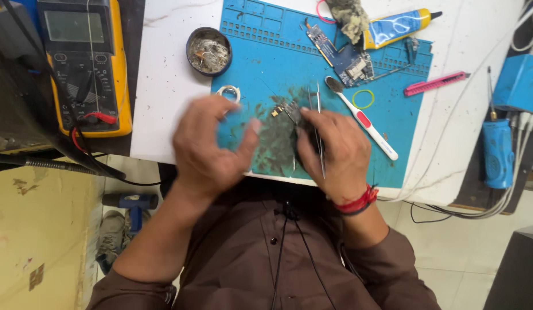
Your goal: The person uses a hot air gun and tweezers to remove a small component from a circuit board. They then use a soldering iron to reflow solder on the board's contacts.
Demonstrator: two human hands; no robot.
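While both hands meet over the near edge of the blue work mat (393, 123), the right hand (335, 152) is the one with hold of something: its fingers close on a small dark part (304, 127) and a pair of slim metal tweezers (318, 135). The tweezers' long axis runs away from the person and toward them, tips pointing to the far side of the mat, with the handle end lying across the back of the fingers. A tiny piece with yellow specks (277, 111) lies on the mat just beyond the dark part, toward the far left of it.

The left hand (209, 146) is blurred; its fingers curl loosely, half open, thumb pointing toward the right hand, and I cannot tell that it holds anything. It sits just left of the dark part, apart from it, so the right hand is plainly the nearer.

Beyond the left hand, at the mat's left edge, lies a small metal ring (229, 92). Farther off the same edge stands a round dark tin (208, 51) holding a greyish, crusted mass. On the mat's far side rest a bare circuit board (341, 54) and a yellow-capped glue tube (395, 26); a white toothbrush (364, 117) lies slanted to the right of the tweezers, beside a yellow-green rubber band (363, 99). A yellow multimeter (86, 63) sits well left of the mat.
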